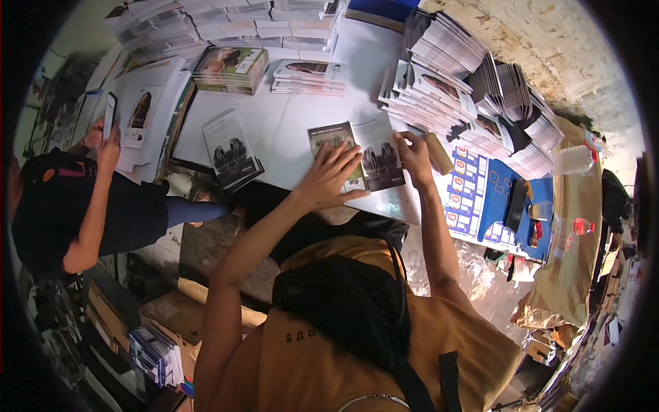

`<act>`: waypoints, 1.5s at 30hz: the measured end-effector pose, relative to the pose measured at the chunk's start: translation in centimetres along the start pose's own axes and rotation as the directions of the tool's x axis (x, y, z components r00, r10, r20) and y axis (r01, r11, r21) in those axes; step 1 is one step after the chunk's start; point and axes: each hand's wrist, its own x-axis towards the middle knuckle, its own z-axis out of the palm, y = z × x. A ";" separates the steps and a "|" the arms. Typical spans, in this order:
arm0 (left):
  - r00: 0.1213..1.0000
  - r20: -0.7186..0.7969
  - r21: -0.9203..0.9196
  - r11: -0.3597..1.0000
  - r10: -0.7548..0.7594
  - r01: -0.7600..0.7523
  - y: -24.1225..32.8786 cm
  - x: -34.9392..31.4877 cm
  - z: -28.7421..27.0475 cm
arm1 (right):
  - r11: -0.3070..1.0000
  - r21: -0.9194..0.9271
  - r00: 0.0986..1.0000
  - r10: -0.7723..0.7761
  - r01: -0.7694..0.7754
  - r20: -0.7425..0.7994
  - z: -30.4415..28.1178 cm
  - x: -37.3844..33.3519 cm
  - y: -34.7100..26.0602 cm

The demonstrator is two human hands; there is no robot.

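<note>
While my left hand (331,177) lies flat on the open leaflet (357,156), my right hand (414,156) holds a wooden roller (437,152) at the leaflet's right edge.

My left fingers (347,157) are spread wide and stretched out, palm down, pressing the left half of the leaflet onto the white table (288,123); they grip nothing. My right fingers are curled around the near end of the pale roller, thumb side towards the paper, and the roller slants away to the right. The leaflet sits in the middle of the table, just in front of me, unfolded. To its left lies a small stack of folded leaflets (232,152). Far and right, tall piles of printed sheets (439,75) crowd the table. At the far left another person (75,206) holds a phone (109,115).
</note>
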 end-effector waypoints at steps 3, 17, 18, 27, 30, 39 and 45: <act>0.993 -0.107 0.035 0.998 -0.052 0.056 1.1 0.5 1.2 | 0.884 0.383 0.963 0.229 -0.268 0.145 -0.2 -1.1 -0.8; 0.793 -0.389 -0.155 0.882 -0.469 0.445 -1.6 -3.7 0.7 | 0.539 -0.681 0.841 -0.494 0.496 0.222 8.4 -5.5 -0.4; 0.796 -0.392 -0.131 0.885 -0.461 0.448 -1.9 -4.6 0.6 | 0.470 -0.715 0.816 -0.522 0.518 0.248 8.9 -5.8 -0.4; 0.857 -0.350 -0.007 0.916 -0.378 0.401 -2.1 -5.7 1.1 | 0.415 -0.749 0.823 -0.480 0.517 0.302 11.1 -5.9 0.3; 0.874 -0.318 0.006 0.921 -0.368 0.390 -1.8 -5.7 0.9 | 0.448 -0.726 0.823 -0.486 0.522 0.292 10.7 -5.8 0.6; 0.889 -0.288 0.042 0.923 -0.356 0.383 -1.9 -5.9 0.9 | 0.416 -0.738 0.822 -0.467 0.531 0.327 10.5 -5.7 0.5; 0.888 -0.288 0.040 0.922 -0.359 0.386 -2.0 -5.9 1.0 | 0.411 -0.739 0.819 -0.467 0.535 0.333 10.5 -5.6 0.7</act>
